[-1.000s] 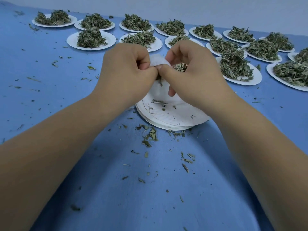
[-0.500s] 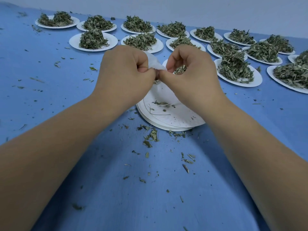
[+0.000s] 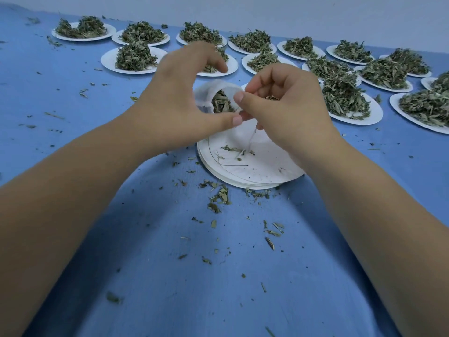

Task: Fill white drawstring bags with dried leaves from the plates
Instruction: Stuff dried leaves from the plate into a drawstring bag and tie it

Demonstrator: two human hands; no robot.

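A white drawstring bag (image 3: 206, 93) with dried leaves (image 3: 221, 104) showing in its open mouth is held above a stack of empty white plates (image 3: 262, 171). My right hand (image 3: 289, 110) pinches the bag's rim on the right side, and a thin drawstring (image 3: 252, 137) dangles below it. My left hand (image 3: 179, 103) arches around the bag's left side, fingers spread and lifted above it, thumb stretched along its lower edge. The bag's bottom is hidden behind my hands.
Several white plates heaped with dried leaves (image 3: 132, 59) stand in rows across the far side of the blue table (image 3: 73, 93), the nearest one (image 3: 345, 100) just right of my right hand. Loose leaf crumbs (image 3: 218, 198) lie scattered in front of the plate stack.
My left hand has let go of its pinch and spread its fingers, exposing the bag's open mouth and the leaves inside. The right hand keeps its pinch; the drawstring now hangs free.
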